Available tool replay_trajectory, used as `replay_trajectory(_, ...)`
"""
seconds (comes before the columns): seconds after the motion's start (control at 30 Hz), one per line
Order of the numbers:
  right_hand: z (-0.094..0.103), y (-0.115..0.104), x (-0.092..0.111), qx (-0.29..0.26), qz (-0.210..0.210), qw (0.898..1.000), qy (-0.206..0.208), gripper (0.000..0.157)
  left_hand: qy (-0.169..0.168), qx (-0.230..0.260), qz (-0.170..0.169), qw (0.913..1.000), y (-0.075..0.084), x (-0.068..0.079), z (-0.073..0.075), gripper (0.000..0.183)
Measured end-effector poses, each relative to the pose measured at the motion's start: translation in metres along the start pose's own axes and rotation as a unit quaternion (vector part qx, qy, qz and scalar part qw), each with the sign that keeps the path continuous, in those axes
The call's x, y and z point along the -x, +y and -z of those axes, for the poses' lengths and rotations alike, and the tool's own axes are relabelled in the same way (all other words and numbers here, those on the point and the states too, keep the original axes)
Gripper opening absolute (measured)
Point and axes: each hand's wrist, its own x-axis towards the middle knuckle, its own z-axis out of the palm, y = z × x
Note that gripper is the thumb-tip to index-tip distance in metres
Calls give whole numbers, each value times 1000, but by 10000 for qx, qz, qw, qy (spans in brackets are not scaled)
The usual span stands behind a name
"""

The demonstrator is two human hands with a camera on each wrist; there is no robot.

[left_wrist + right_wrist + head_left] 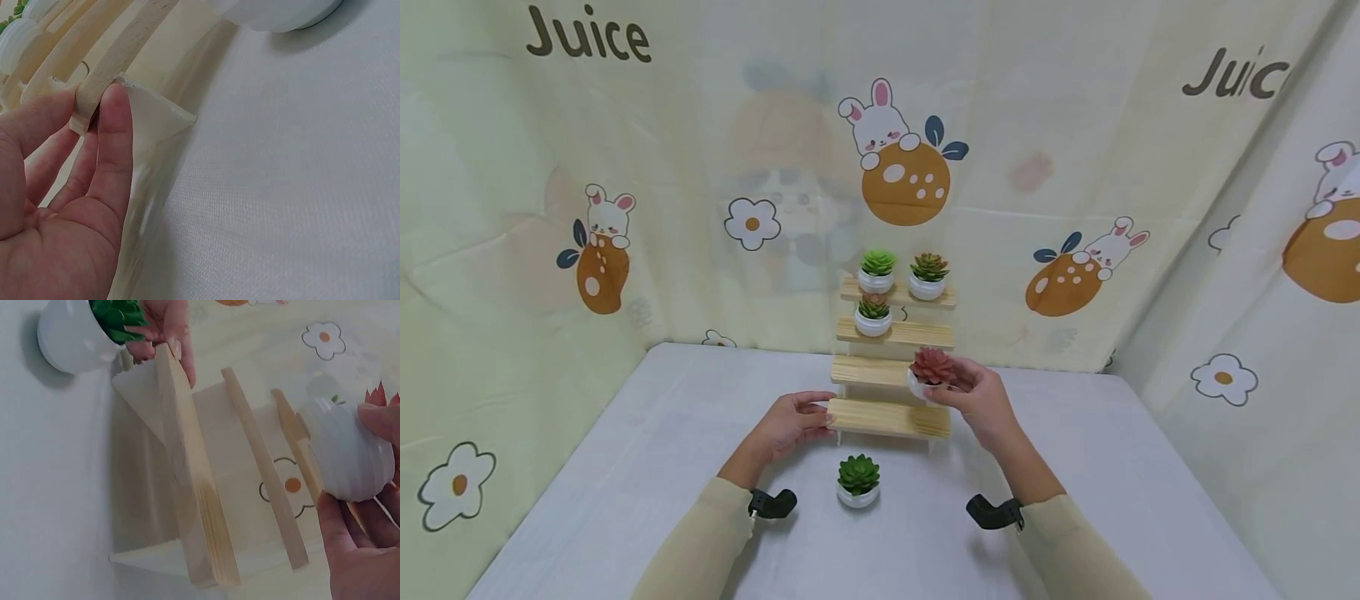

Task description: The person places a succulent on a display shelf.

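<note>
A small stepped shelf with wooden boards (887, 418) and white side supports stands at the middle of the table. With thumb and fingers, my left hand (792, 427) pinches the left end of its lowest board (119, 59). My right hand (981, 400) grips the white pot (350, 453) of a red succulent (932, 365), in front of the right part of the second-lowest board. Whether that pot touches a board I cannot tell. A green potted succulent (858, 477) stands on the table before the shelf.
Two potted succulents, a bright green one (877, 268) and a reddish-green one (928, 273), sit on the top board. Another potted succulent (873, 315) occupies the left of the board below. Behind the white-covered table (647, 467) hangs a printed curtain (685, 125).
</note>
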Motion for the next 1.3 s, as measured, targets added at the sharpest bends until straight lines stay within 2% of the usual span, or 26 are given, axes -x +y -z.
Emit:
replay_trajectory(0.3,7,0,-20,51,-22,10000,76,64,81,60,67,9999,-1,-1,0,51)
replay_trajectory(0.9,15,-25,-46,63,131,9996,226,61,76,66,90,9999,0,-1,-1,52)
replay_trajectory(1.03,13,-29,-51,94,241,9995,155,60,50,80,86,9999,1,0,-1,52)
replay_trajectory(1.3,9,-29,-66,315,46,9988,367,62,26,119,97,9999,1,0,0,52)
